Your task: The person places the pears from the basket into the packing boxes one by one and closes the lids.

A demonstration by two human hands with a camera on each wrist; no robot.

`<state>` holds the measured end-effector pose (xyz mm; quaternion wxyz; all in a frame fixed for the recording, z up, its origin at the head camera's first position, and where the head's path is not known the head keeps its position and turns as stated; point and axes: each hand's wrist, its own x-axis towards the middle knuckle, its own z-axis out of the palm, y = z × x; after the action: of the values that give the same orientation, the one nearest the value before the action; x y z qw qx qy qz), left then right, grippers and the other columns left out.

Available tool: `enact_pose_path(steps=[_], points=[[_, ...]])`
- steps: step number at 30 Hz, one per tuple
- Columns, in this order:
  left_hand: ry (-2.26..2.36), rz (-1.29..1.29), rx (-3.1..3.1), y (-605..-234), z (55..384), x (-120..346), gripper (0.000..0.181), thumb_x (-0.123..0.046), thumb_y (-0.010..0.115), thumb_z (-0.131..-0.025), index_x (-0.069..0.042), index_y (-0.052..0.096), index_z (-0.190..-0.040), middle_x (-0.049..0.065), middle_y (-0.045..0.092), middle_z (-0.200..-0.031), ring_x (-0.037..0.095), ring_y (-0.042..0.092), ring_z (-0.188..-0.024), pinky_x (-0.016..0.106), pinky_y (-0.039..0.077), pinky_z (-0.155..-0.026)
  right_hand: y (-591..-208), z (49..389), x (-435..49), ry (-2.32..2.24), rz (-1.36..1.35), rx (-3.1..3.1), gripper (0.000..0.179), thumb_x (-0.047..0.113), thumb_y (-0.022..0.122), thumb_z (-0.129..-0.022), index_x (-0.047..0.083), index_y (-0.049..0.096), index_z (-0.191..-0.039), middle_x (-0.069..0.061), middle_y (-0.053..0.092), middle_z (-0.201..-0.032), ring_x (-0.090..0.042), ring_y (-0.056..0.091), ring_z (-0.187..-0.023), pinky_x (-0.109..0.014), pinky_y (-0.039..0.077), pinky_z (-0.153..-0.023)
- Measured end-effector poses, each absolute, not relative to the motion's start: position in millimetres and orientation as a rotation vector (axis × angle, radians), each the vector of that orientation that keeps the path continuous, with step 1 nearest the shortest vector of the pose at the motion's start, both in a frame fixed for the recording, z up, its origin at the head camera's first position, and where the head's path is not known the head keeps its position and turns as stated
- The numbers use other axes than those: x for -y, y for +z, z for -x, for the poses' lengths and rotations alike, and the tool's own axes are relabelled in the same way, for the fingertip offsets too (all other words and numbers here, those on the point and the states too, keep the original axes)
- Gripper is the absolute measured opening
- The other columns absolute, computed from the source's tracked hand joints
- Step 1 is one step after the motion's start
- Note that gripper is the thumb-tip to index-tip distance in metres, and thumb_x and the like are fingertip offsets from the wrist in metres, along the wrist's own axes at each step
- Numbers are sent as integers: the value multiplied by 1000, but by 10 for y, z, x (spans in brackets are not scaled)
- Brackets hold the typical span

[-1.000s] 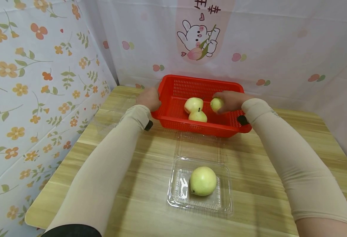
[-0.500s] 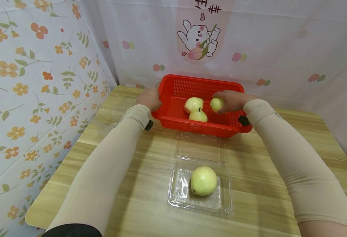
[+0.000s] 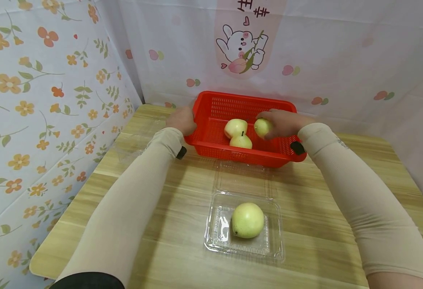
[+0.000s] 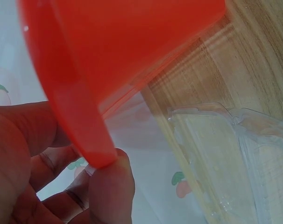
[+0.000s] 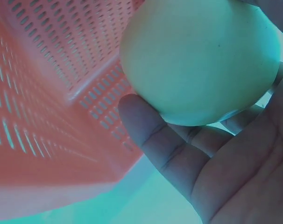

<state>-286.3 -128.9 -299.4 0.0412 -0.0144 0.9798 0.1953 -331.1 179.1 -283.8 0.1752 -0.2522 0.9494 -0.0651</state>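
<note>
One yellow-green fruit within the right hand

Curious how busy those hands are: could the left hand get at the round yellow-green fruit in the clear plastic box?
Probably yes, once it lets go: the left hand grips the red plastic basket. The clear plastic box stands open, with nothing over the round yellow-green fruit.
</note>
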Motion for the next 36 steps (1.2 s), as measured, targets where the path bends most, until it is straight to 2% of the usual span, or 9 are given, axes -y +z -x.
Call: enact_pose_path(steps=[9,19,31,36], points=[[607,35,-2997,-3018,2893,1308,12,-11,56,-94,-3,64,-97,11,65,-91,25,63,-80,39,56,-73,-2793,3217,-1764,-162,766,-2700,70,27,79,-83,20,46,-145,-13,49,-133,-35,47,-116,-56,47,-91],[651,11,-2982,-3027,2897,1309,12,-9,55,-93,-2,64,-96,11,65,-89,25,63,-79,38,56,-72,-2748,3082,-1771,-156,842,-2721,70,26,79,-84,21,44,-146,-12,45,-138,-33,46,-119,-55,46,-95],[642,26,-2989,-3023,2901,1308,13,-10,57,-94,-1,65,-98,12,65,-91,26,63,-79,38,57,-74,-2662,2845,-1821,-215,892,-2752,69,26,78,-84,20,46,-145,-10,44,-138,-30,48,-115,-49,51,-87],[647,11,-2987,-3032,2904,1313,11,-9,56,-94,-1,64,-94,12,64,-88,25,62,-77,38,56,-72,-2646,2726,-1831,-232,909,-2768,68,26,79,-84,21,46,-144,-10,43,-140,-30,48,-117,-51,51,-88]])
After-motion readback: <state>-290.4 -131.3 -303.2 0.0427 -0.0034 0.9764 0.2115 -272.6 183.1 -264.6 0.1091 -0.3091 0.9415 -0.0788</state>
